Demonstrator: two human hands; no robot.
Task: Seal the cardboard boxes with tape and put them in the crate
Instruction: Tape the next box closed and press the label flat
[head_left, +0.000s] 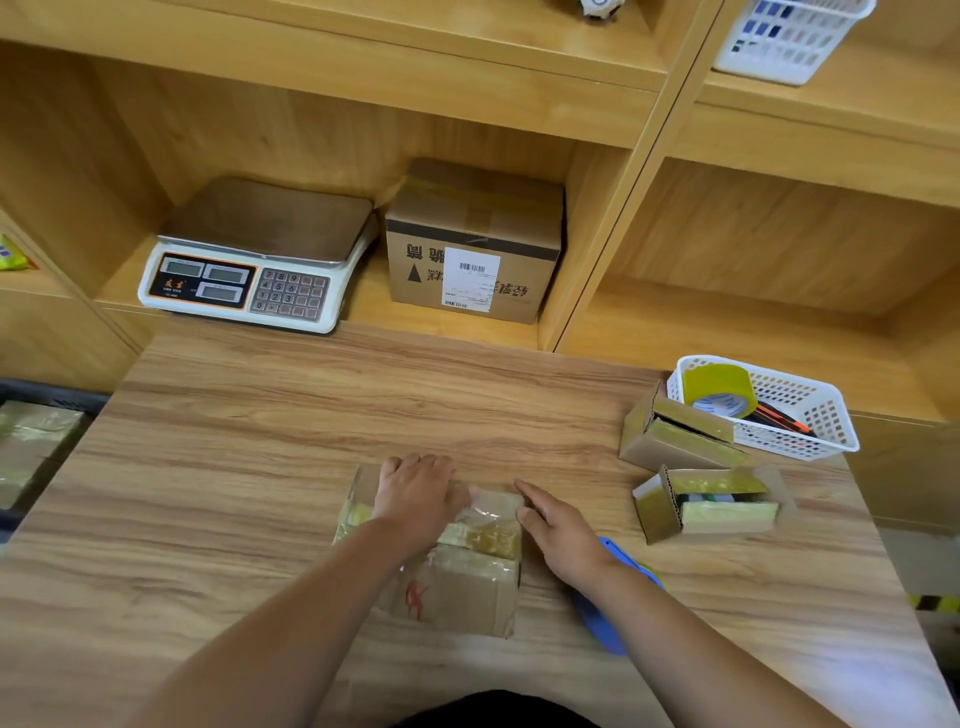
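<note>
Cardboard, brown, with yellowish tape: head view only. The box (457, 577) in work lies on the wooden table (260, 441), at the near edge in front of me, top face up. The left hand (415, 496) lies palm down on the far left part of the lid, fingers laid out over it, pressing and gripping nothing. The right hand (558, 535) is relaxed, fingers straight, fingertips touching the box's right edge where a clear strip of tape crosses. A blue tape dispenser (605, 629) rests on the table just right of the box, partly hidden under the right forearm. Two more boxes (680, 434) (719, 512) sit flaps open at the right, beside a white basket (826, 415) holding a tape roll (722, 389). The dark crate (52, 397) is at the far left, lower than the table, with taped boxes already inside. Risks, my judgement: if the left hand lifts before the strip is rubbed down, the flaps may spring up and peel it; a push from the right on this smooth wood could slide the box; the forearm could knock the dispenser off the edge. Orientation: the long axis appears to run away from me toward the shelf, swung slightly left at the far end; the wide lens makes this uncertain. A red mark sits at the near end.
</note>
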